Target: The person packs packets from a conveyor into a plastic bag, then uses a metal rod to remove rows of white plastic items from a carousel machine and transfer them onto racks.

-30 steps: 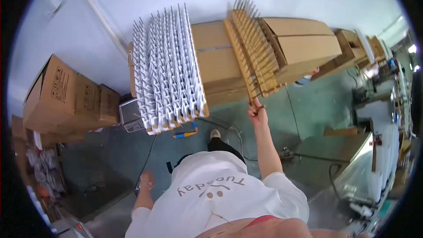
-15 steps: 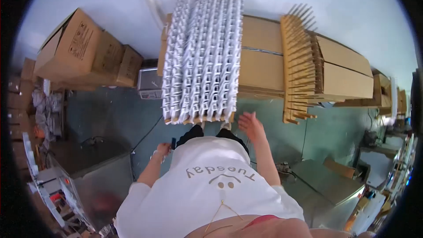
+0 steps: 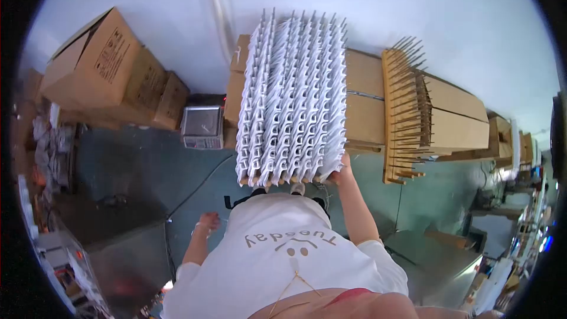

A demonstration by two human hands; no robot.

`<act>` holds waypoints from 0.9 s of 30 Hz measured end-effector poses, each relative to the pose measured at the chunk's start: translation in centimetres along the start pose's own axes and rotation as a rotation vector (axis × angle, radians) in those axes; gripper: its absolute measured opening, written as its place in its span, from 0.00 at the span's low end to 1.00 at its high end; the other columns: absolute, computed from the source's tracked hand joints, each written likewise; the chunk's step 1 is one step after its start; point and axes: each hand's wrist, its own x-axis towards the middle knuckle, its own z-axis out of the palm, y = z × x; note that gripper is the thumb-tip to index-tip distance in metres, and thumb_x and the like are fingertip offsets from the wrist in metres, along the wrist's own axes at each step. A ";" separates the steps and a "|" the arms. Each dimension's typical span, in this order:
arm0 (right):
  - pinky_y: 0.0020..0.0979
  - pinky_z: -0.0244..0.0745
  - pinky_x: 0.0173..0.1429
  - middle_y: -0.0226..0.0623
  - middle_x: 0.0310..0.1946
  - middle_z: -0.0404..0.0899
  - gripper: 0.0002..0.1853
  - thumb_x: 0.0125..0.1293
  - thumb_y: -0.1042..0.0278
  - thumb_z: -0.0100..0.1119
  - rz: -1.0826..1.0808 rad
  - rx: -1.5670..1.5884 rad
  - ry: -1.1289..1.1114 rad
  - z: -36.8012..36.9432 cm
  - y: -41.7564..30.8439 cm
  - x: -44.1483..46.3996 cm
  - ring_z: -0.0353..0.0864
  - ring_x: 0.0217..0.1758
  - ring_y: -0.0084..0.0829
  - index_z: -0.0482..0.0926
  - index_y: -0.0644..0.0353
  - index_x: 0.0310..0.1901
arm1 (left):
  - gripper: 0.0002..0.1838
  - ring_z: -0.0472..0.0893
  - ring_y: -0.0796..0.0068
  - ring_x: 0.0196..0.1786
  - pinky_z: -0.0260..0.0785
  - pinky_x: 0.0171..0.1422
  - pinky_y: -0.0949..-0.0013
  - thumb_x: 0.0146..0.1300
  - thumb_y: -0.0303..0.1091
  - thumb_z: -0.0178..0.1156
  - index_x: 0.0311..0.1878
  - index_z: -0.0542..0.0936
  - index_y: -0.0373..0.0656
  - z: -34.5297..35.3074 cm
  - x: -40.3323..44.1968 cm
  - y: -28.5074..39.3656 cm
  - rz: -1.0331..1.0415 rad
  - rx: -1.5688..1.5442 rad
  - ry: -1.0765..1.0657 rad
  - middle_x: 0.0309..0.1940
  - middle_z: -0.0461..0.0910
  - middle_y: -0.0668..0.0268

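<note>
A wooden rack [image 3: 243,182] stands in front of me, its rods filled with rows of white, hook-shaped pieces [image 3: 289,106]. My right hand [image 3: 342,170] is closed around the rack's lower right corner, its fingers partly hidden by the white pieces. My left hand [image 3: 208,223] hangs beside my body, away from the rack. Its fingers are loosely bent and somewhat blurred, with nothing visible in them.
A second wooden rack [image 3: 388,118] with bare rods stands to the right, near long cardboard boxes [image 3: 455,112]. More cartons [image 3: 109,59] and a grey metal box [image 3: 202,127] are at the left. A cable [image 3: 201,186] runs across the floor.
My right hand has gone from spread beside the loaded rack to gripping its corner. My left hand has moved down and slightly left. The view has shifted, so the rack appears lower and further right.
</note>
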 end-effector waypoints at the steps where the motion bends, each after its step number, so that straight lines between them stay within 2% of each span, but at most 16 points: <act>1: 0.37 0.76 0.45 0.37 0.42 0.79 0.16 0.68 0.62 0.46 -0.012 0.025 0.001 -0.9 -0.5 -0.1 0.80 0.42 0.34 0.74 0.62 0.51 | 0.12 0.79 0.65 0.25 0.70 0.27 0.64 0.61 0.39 0.55 0.42 0.78 0.43 -2.1 -0.4 -0.2 -0.067 -0.146 0.004 0.26 0.79 0.61; 2: 0.36 0.76 0.43 0.35 0.42 0.78 0.16 0.68 0.61 0.46 -0.018 0.106 -0.134 -3.1 -0.3 0.9 0.79 0.41 0.33 0.74 0.58 0.52 | 0.12 0.79 0.62 0.25 0.71 0.28 0.61 0.60 0.40 0.56 0.42 0.78 0.44 -4.6 -0.5 -0.3 -0.137 -0.292 0.007 0.27 0.79 0.61; 4: 0.36 0.76 0.40 0.34 0.40 0.79 0.14 0.68 0.61 0.46 -0.055 0.141 -0.081 -5.2 -0.7 0.6 0.79 0.39 0.32 0.75 0.56 0.50 | 0.11 0.80 0.59 0.28 0.73 0.31 0.56 0.58 0.41 0.57 0.39 0.79 0.46 -10.3 1.2 0.2 0.045 -0.367 0.231 0.29 0.81 0.62; 6: 0.35 0.75 0.34 0.33 0.31 0.78 0.11 0.67 0.59 0.44 -0.046 0.208 0.089 -5.9 -0.8 0.8 0.77 0.31 0.32 0.75 0.52 0.43 | 0.08 0.77 0.63 0.24 0.70 0.26 0.60 0.55 0.36 0.57 0.24 0.77 0.44 -16.1 1.6 4.7 0.503 1.364 0.688 0.21 0.76 0.60; 7: 0.35 0.75 0.34 0.33 0.31 0.78 0.11 0.67 0.59 0.44 -0.069 0.218 0.090 -6.0 -1.1 0.4 0.77 0.31 0.32 0.75 0.52 0.43 | 0.08 0.75 0.66 0.22 0.69 0.26 0.63 0.53 0.35 0.57 0.23 0.76 0.43 -19.6 4.0 6.8 0.692 1.274 0.985 0.20 0.76 0.61; 9: 0.36 0.73 0.31 0.32 0.26 0.76 0.10 0.65 0.58 0.44 -0.031 0.321 0.094 -7.0 -1.7 -1.1 0.76 0.28 0.31 0.74 0.52 0.39 | 0.09 0.74 0.72 0.22 0.66 0.24 0.67 0.59 0.31 0.56 0.23 0.75 0.42 -21.7 1.9 16.4 0.857 -0.351 0.605 0.19 0.74 0.68; 11: 0.32 0.72 0.28 0.32 0.23 0.75 0.11 0.64 0.59 0.46 -0.184 0.264 0.160 -5.8 -2.9 -4.2 0.76 0.25 0.30 0.75 0.55 0.38 | 0.13 0.73 0.77 0.21 0.64 0.24 0.72 0.64 0.37 0.55 0.25 0.75 0.42 -17.2 -8.0 28.1 0.904 -0.365 0.534 0.19 0.73 0.70; 13: 0.27 0.70 0.25 0.32 0.20 0.73 0.11 0.63 0.61 0.47 -0.396 0.106 0.244 -7.3 -3.1 -6.7 0.75 0.21 0.30 0.75 0.59 0.36 | 0.17 0.72 0.81 0.21 0.64 0.25 0.76 0.66 0.45 0.55 0.27 0.76 0.41 -12.7 -12.7 36.6 1.144 -0.369 0.283 0.19 0.74 0.70; 15: 0.25 0.68 0.22 0.32 0.22 0.75 0.15 0.66 0.58 0.49 -0.484 0.123 0.327 -6.3 -3.6 -11.3 0.75 0.19 0.27 0.77 0.63 0.36 | 0.20 0.73 0.80 0.21 0.65 0.26 0.77 0.67 0.48 0.52 0.27 0.77 0.42 -5.1 -19.0 43.0 1.214 -0.197 0.193 0.20 0.75 0.69; 17: 0.23 0.66 0.27 0.28 0.24 0.76 0.19 0.68 0.53 0.52 -0.587 -0.075 0.498 -5.7 -3.4 -15.9 0.72 0.22 0.19 0.79 0.64 0.35 | 0.25 0.73 0.79 0.21 0.65 0.27 0.76 0.68 0.53 0.49 0.25 0.77 0.41 2.4 -22.2 47.0 1.284 -0.011 -0.091 0.19 0.75 0.69; 18: 0.20 0.64 0.31 0.23 0.24 0.75 0.22 0.68 0.49 0.53 -0.723 -0.235 0.629 -8.6 -1.6 -16.6 0.68 0.26 0.13 0.80 0.64 0.34 | 0.27 0.74 0.78 0.21 0.66 0.27 0.75 0.68 0.55 0.47 0.24 0.77 0.41 6.7 -25.4 47.7 1.266 0.049 -0.290 0.19 0.75 0.68; 19: 0.20 0.64 0.31 0.23 0.24 0.75 0.22 0.68 0.49 0.53 -0.772 -0.189 0.694 -8.3 -0.3 -19.2 0.68 0.26 0.13 0.80 0.64 0.34 | 0.29 0.74 0.77 0.22 0.66 0.27 0.74 0.68 0.57 0.46 0.23 0.77 0.41 10.8 -28.5 47.7 1.237 0.123 -0.493 0.18 0.76 0.67; 22: 0.20 0.63 0.34 0.20 0.25 0.75 0.21 0.67 0.51 0.55 -0.709 -0.328 0.769 -6.9 4.9 -26.7 0.67 0.29 0.13 0.82 0.65 0.34 | 0.34 0.76 0.73 0.21 0.67 0.26 0.72 0.66 0.63 0.41 0.24 0.78 0.41 20.9 -34.1 46.8 1.220 0.375 -0.898 0.18 0.77 0.64; 24: 0.21 0.64 0.34 0.20 0.25 0.75 0.21 0.67 0.52 0.55 -0.669 -0.304 0.889 -4.8 8.7 -31.9 0.67 0.30 0.13 0.82 0.66 0.34 | 0.41 0.78 0.69 0.20 0.68 0.25 0.69 0.63 0.70 0.35 0.26 0.80 0.39 25.6 -37.6 45.0 0.823 0.579 -1.249 0.19 0.79 0.60; 25: 0.22 0.64 0.34 0.21 0.26 0.75 0.21 0.67 0.53 0.55 -0.584 -0.323 0.928 -3.4 10.6 -34.4 0.68 0.30 0.14 0.82 0.66 0.34 | 0.41 0.78 0.69 0.20 0.68 0.25 0.69 0.63 0.70 0.35 0.26 0.80 0.39 27.4 -39.1 43.6 0.814 0.621 -1.291 0.19 0.79 0.60; 27: 0.22 0.65 0.35 0.21 0.25 0.75 0.20 0.67 0.54 0.54 -0.492 -0.339 1.055 -2.5 15.1 -39.0 0.68 0.30 0.14 0.82 0.68 0.35 | 0.47 0.79 0.66 0.20 0.70 0.25 0.67 0.59 0.76 0.30 0.28 0.81 0.37 30.0 -41.5 41.1 0.593 0.890 -1.389 0.21 0.81 0.56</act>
